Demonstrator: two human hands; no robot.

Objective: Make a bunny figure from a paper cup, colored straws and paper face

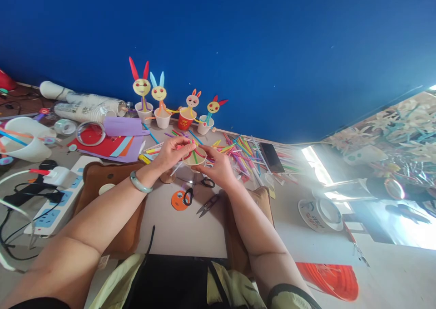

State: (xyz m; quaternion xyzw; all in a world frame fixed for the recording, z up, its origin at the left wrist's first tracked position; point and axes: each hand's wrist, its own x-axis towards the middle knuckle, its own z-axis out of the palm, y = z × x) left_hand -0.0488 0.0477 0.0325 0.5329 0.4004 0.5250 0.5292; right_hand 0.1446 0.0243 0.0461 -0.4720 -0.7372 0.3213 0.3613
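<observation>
A paper cup (195, 163) is between my hands above the middle of the table, its open top facing me. Red and green strips cross its mouth; whether they are pipe cleaners I cannot tell. My right hand (218, 164) grips the cup's right side, thumb low and fingers at the rim. At the far rim my left hand (174, 153) pinches the upper ends of the strips, where pink and green show. Below the hands lie an orange paper disc (177, 201) with an eye drawn on it, black-handled scissors (188, 196) and dark thread snips (209, 204).
Several rabbit-faced cup figures, one in a red cup (186, 119), stand along the blue wall. Coloured sticks (240, 157) and a phone (271, 157) lie to the right. Brown cushions (112, 204) flank the work area. A power strip (51, 213) and cables sit left; a tape roll (325, 214) right.
</observation>
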